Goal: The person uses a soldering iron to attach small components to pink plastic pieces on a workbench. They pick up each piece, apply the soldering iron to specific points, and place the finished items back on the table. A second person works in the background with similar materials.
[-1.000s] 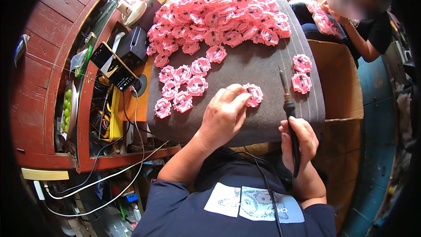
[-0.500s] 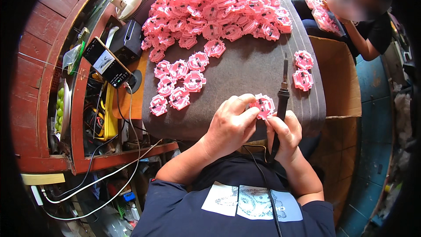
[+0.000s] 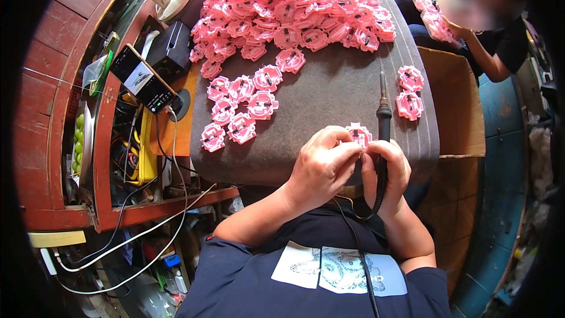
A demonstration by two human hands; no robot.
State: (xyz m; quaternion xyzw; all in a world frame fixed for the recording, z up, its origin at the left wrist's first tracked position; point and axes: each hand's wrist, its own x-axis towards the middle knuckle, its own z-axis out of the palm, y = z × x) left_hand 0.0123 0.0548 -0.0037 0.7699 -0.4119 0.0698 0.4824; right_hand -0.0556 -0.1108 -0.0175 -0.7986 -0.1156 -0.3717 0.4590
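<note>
A pink plastic part point(image 3: 359, 133) with a dark piece in its middle is at the near edge of the grey padded work surface point(image 3: 329, 97). My left hand point(image 3: 323, 165) is closed, its thumb and forefinger pinching the part's near left edge. The fingers of my right hand point(image 3: 391, 171) curl around the black handle of a soldering iron point(image 3: 384, 119), whose metal tip points away from me. My right thumb and forefinger also pinch together at the part's near edge, almost touching the left thumb. Anything small between these fingertips is hidden.
A large heap of pink parts point(image 3: 294, 6) covers the far end, with several single ones point(image 3: 241, 89) at left and two point(image 3: 410, 91) at right. A phone point(image 3: 141, 78) stands at left. A cardboard box point(image 3: 453, 100) adjoins the right edge; another person point(image 3: 485, 47) sits beyond.
Both hands have shifted slightly right with the pink part. The left thumb now reaches further across its near edge. The soldering iron stands more upright and a little further right.
</note>
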